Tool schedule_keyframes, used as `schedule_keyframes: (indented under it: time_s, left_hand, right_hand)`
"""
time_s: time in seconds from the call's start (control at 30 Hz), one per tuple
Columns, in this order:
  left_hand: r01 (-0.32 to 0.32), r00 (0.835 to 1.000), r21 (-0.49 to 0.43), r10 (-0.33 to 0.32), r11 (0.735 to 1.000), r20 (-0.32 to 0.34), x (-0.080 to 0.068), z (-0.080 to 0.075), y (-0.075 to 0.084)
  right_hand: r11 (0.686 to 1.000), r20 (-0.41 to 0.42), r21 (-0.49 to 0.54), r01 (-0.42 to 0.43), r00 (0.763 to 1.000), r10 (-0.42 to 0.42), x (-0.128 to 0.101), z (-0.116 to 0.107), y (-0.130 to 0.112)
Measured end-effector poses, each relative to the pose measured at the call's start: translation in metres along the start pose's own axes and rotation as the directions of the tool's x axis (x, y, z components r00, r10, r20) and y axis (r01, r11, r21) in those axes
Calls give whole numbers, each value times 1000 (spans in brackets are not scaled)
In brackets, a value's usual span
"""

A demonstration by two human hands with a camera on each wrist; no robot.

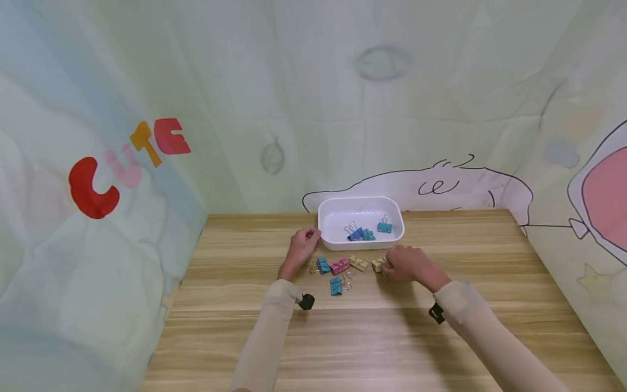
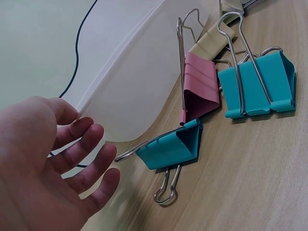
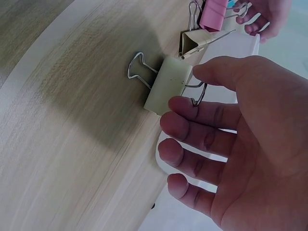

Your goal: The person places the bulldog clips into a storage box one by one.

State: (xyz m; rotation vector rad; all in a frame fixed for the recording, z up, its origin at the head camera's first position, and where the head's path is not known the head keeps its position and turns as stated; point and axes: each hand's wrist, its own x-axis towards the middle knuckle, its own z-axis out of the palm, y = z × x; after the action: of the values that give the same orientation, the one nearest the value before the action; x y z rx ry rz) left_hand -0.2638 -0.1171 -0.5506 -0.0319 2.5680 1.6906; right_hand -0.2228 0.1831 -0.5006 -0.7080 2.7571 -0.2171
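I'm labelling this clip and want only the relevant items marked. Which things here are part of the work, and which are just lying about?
Part of the work:
- right hand, pinching the cream clip
- left hand, open beside the white tray
- blue clips in the tray
- loose clips on the table

Just there:
- wooden table
- printed backdrop

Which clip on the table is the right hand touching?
The cream clip, the one farthest right in the row. The right hand pinches its wire handle; the blue, pink and yellow clips lie untouched.
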Motion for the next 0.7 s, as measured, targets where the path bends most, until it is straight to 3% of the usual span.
schedule_keyframes:
  time_s: [0.7]
  left_hand:
    - [-6,1000,19,7,1000,-11,0,1,0]
  right_hand:
    - [999,15,-47,-21,1000,21,-5,-10,1]
